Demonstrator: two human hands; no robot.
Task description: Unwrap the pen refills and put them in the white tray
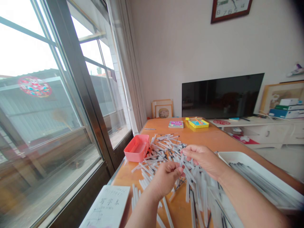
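Observation:
My left hand [165, 179] and my right hand [204, 160] meet over a heap of white pen barrels and thin black refills [163, 152] on an orange wooden table [211, 137]. Both hands are closed in a pinch on one white pen barrel [181, 160], held nearly upright between them. The left fingers curl around its lower end and the right fingertips grip its upper end. More loose barrels lie under and around my forearms.
A pink plastic box [137, 148] stands left of the heap. A white tray of assembled pens [258, 175] lies at the right. A paper notebook [106, 207] sits at the near left edge. Farther back are a yellow box [198, 123], a small book [176, 124] and a television [220, 96].

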